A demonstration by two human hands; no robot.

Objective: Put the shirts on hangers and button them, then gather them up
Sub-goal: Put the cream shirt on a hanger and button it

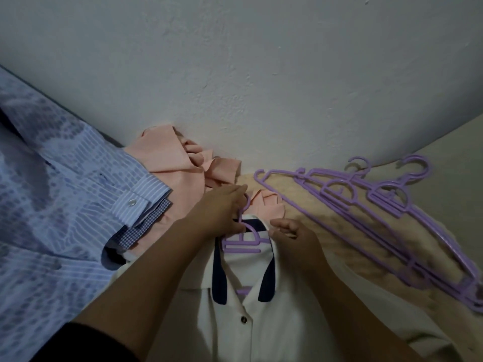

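left hand (224, 210) grips the purple hanger (244, 237), right hand (292, 235) pinches the white shirt (261, 322) collar; seating done, buttoning seems next.

We see a white textured wall (261, 74) filling the top. Below it a tan, fuzzy-looking cover (339, 246), maybe a blanket. Dim light, so we can't tell its texture for sure.

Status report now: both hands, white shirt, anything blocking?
Left hand grips purple hanger at hook. Right hand pinches white shirt collar. Lower button fastened, collar open. Nothing blocking.
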